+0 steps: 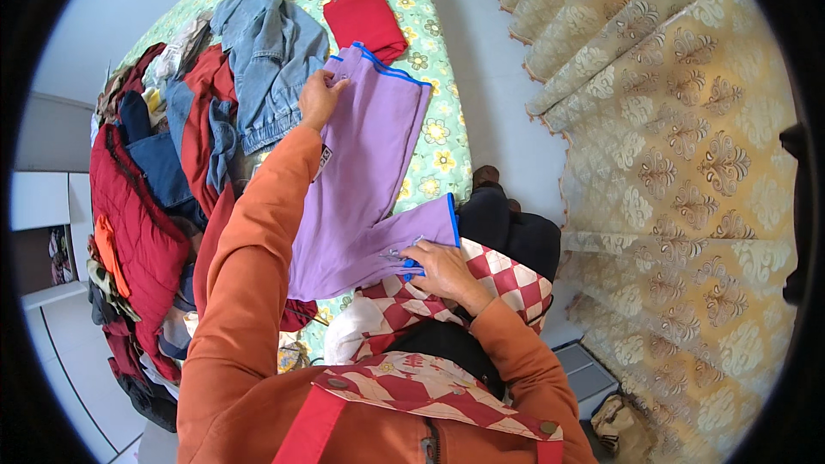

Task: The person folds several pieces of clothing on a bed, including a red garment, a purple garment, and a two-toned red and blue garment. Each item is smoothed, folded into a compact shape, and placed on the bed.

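A purple garment (361, 154) with blue edging lies over the bed's front edge and my lap. My left hand (319, 98) pinches its far left edge near the blue trim. Lower right, my right hand (441, 269) grips its near part, where blue trim bunches under the fingers beside some embroidery. A folded red cloth (365, 22) rests just beyond the garment's far end. To the left of it lies a light-blue denim jacket (274, 58), close to my left hand.
A heap of clothes with a red quilted garment (132, 219) covers the left side of the bed (438, 135), which has a flowered green sheet. Patterned gold curtains (683, 116) hang at right. Below them stands a grey box-like object (583, 370) on the floor.
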The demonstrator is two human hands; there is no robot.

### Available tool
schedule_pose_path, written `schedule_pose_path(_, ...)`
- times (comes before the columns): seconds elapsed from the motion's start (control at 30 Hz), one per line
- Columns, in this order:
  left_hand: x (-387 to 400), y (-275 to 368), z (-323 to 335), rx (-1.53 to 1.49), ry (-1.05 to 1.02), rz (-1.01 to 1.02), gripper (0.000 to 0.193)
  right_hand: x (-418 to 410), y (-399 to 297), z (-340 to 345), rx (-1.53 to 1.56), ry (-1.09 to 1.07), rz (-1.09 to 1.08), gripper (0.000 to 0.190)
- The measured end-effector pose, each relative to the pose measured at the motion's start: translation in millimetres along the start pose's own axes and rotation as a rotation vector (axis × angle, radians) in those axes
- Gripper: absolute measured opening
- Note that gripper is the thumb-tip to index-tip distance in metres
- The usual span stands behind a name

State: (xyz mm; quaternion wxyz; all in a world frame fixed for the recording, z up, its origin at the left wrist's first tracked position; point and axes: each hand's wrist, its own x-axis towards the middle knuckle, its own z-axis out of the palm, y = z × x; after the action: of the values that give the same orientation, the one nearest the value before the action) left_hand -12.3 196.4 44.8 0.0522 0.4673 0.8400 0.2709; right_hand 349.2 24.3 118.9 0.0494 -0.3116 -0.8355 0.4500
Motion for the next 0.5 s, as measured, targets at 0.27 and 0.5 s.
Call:
schedule_pose_path(0.27, 15.0, -8.4, -14.7, -0.081, 0.267, 0.124, 0.023, 1.5, 5.8, 2.8, 0.003, -0.023, 0.02, 0.04)
schedule_pose_path(0.5, -17.4, -10.9, -55.3, 0.057, 0.393, 0.54, 0.037, 2.9, 3.2, 4.7, -0.018, -0.024, 0.014, 0.041)
